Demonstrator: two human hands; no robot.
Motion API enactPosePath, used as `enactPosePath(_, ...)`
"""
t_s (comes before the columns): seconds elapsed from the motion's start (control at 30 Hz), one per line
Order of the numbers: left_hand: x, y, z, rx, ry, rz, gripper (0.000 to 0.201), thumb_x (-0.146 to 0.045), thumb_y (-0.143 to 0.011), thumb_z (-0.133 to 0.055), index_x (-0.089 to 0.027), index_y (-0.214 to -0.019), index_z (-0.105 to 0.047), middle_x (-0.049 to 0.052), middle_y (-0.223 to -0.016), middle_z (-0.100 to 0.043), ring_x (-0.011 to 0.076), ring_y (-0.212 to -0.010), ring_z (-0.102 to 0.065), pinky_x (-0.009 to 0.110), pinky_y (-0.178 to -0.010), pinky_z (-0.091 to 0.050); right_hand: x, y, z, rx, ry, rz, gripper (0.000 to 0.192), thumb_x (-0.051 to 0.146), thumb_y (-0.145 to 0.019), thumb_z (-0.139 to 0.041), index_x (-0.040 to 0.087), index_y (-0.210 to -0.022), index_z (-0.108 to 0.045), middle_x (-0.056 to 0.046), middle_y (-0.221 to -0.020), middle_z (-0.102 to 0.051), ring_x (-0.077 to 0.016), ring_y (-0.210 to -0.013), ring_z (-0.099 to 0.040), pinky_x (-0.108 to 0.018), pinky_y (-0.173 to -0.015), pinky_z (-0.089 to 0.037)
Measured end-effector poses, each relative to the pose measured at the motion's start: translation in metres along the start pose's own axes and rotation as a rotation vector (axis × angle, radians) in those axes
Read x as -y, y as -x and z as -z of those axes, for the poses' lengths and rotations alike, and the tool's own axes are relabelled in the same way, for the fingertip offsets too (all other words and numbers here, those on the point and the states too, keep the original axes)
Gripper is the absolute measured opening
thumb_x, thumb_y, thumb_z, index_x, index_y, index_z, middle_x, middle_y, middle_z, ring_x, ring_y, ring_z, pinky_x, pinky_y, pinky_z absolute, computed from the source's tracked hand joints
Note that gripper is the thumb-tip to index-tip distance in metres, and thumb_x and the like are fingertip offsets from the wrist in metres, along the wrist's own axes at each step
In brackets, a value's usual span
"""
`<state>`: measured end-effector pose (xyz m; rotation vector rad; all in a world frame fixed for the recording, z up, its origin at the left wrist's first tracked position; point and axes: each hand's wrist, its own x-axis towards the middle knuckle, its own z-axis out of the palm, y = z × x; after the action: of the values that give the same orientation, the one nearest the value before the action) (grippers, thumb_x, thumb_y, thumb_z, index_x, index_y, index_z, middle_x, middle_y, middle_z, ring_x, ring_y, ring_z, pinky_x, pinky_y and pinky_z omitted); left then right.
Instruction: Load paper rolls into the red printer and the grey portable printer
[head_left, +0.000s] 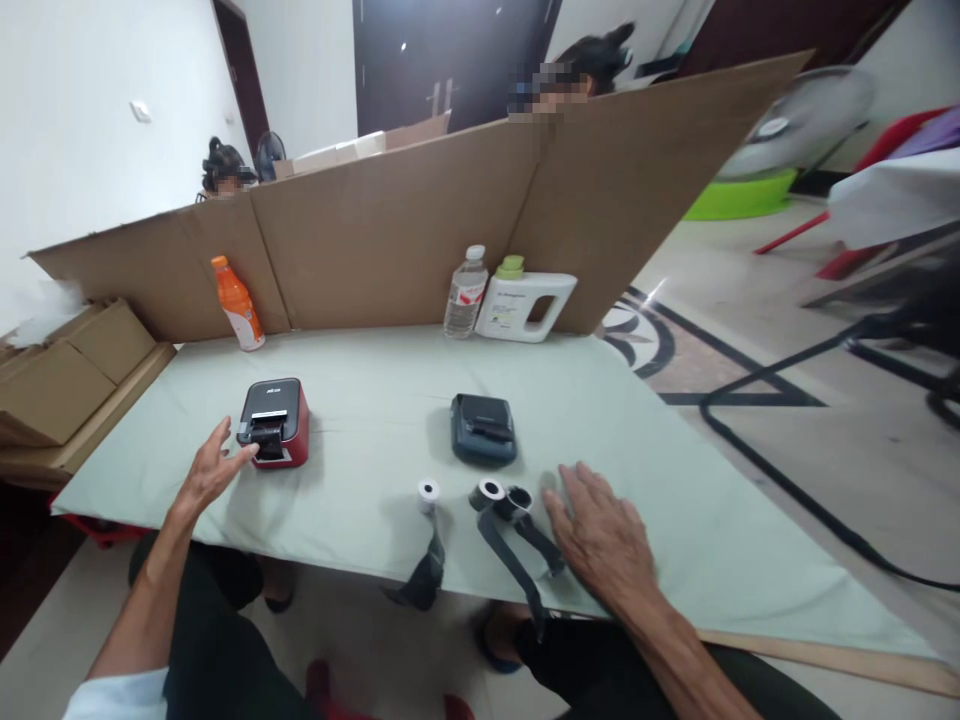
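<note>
Now our left hand (pixel 208 470), fingers spread and gripping nothing, touches the red label printer (pixel 274 423) at the table's left. Right hand (pixel 600 535) lies flat and empty beside the ribbon rolls (pixel 501 497). We should steady the printer's body first.

red-and-black printer (pixel 274 422) upright at table's left, front slot open, left fingertips touching it | two dark rolls (pixel 501 496) side by side near the front edge, tapes trailing over it, just beside the right hand's fingers
</note>
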<state>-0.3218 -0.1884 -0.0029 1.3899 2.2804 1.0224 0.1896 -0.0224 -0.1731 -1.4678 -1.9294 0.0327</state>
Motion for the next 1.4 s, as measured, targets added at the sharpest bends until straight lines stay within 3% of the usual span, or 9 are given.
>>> enactPosePath(0.17, -0.02, -0.026, -0.009, 0.121, 0.306, -0.015, 0.105, -0.054, -0.067, -0.087, -0.013, -0.154, -0.045, 0.021, -0.153, -0.056, 0.0387, -0.141, -0.054, 0.05, -0.118, -0.045, 0.043, -0.044, 0.037, -0.106, -0.267, -0.008, 0.068, 0.052, -0.103, -0.039, 0.005, -0.15, -0.053, -0.027, -0.151, -0.056, -0.0368, -0.143, -0.052, -0.057, -0.119, -0.042)
enactPosePath(0.3, -0.018, -0.022, -0.016, 0.092, 0.396, 0.027, 0.108, -0.048, -0.057, -0.094, -0.013, -0.148, -0.049, 0.017, -0.135, -0.07, 0.0365, -0.126, -0.066, 0.05, -0.111, -0.051, 0.145, -0.083, 0.051, 0.305, -0.592, 0.124, 0.07, 0.06, -0.102, -0.046, 0.017, -0.157, -0.049, -0.016, -0.163, -0.046, -0.0317, -0.153, -0.042, -0.052, -0.127, -0.033)
enactPosePath(0.43, -0.008, -0.022, -0.021, 0.147, 0.471, 0.01, 0.099, -0.048, -0.052, -0.097, -0.012, -0.135, -0.059, 0.017, -0.126, -0.074, 0.0371, -0.118, -0.07, 0.051, -0.106, -0.054, 0.256, -0.109, 0.021, 0.835, -0.84, 0.173, 0.091, 0.068, -0.092, -0.062, 0.013, -0.161, -0.042, -0.018, -0.168, -0.037, -0.036, -0.155, -0.036, -0.053, -0.128, -0.029)
enactPosePath(0.53, -0.002, -0.026, -0.023, 0.083, 0.386, 0.017, 0.093, -0.049, -0.051, -0.097, -0.012, -0.129, -0.063, 0.017, -0.12, -0.076, 0.038, -0.114, -0.071, 0.055, -0.105, -0.053, 0.306, -0.12, -0.011, 0.981, -0.923, 0.204, 0.081, 0.059, -0.088, -0.072, 0.013, -0.152, -0.054, -0.017, -0.155, -0.055, -0.039, -0.147, -0.048, -0.054, -0.124, -0.036)
enactPosePath(0.63, -0.001, -0.026, -0.025, 0.029, 0.325, 0.007, 0.089, -0.051, -0.054, -0.095, -0.012, -0.128, -0.063, 0.015, -0.114, -0.077, 0.0366, -0.11, -0.072, 0.054, -0.102, -0.056, 0.328, -0.119, -0.034, 1.007, -1.062, 0.253, 0.067, 0.056, -0.091, -0.07, 0.015, -0.144, -0.062, -0.012, -0.139, -0.069, -0.034, -0.132, -0.061, -0.048, -0.115, -0.047)
enactPosePath(0.87, -0.035, -0.02, -0.039, 0.076, 0.431, -0.094, 0.089, -0.05, -0.055, -0.094, -0.015, -0.129, -0.059, 0.014, -0.118, -0.076, 0.0352, -0.109, -0.073, 0.05, -0.098, -0.06, 0.307, -0.113, -0.026, 0.939, -1.183, 0.261, 0.066, 0.059, -0.09, -0.068, 0.016, -0.14, -0.063, -0.009, -0.133, -0.072, -0.0303, -0.126, -0.063, -0.043, -0.11, -0.05)
enactPosePath(1.13, -0.104, -0.019, -0.119, 0.27, 0.703, -0.261, 0.099, -0.04, -0.061, -0.092, -0.014, -0.145, -0.046, 0.017, -0.134, -0.069, 0.0343, -0.121, -0.068, 0.051, -0.106, -0.055, 0.216, -0.126, 0.033, 0.8, -1.084, 0.173, 0.067, 0.063, -0.091, -0.065, 0.013, -0.136, -0.065, -0.01, -0.131, -0.072, -0.0303, -0.124, -0.063, -0.046, -0.111, -0.047)
enactPosePath(1.27, -0.107, -0.019, -0.149, 0.288, 0.71, -0.235, 0.103, -0.036, -0.058, -0.093, -0.014, -0.146, -0.045, 0.018, -0.133, -0.068, 0.0343, -0.122, -0.068, 0.053, -0.106, -0.053, 0.192, -0.119, 0.038, 0.794, -1.118, 0.145, 0.069, 0.067, -0.09, -0.064, 0.015, -0.134, -0.067, -0.01, -0.13, -0.073, -0.0308, -0.127, -0.062, -0.048, -0.115, -0.044)
enactPosePath(1.4, -0.095, -0.018, -0.161, 0.318, 0.702, -0.247, 0.097, -0.037, -0.059, -0.093, -0.014, -0.142, -0.048, 0.018, -0.133, -0.068, 0.0341, -0.121, -0.068, 0.052, -0.106, -0.053, 0.184, -0.112, 0.026, 0.83, -1.122, 0.045, 0.073, 0.072, -0.084, -0.067, 0.017, -0.132, -0.07, -0.009, -0.127, -0.074, -0.0327, -0.127, -0.063, -0.051, -0.114, -0.046)
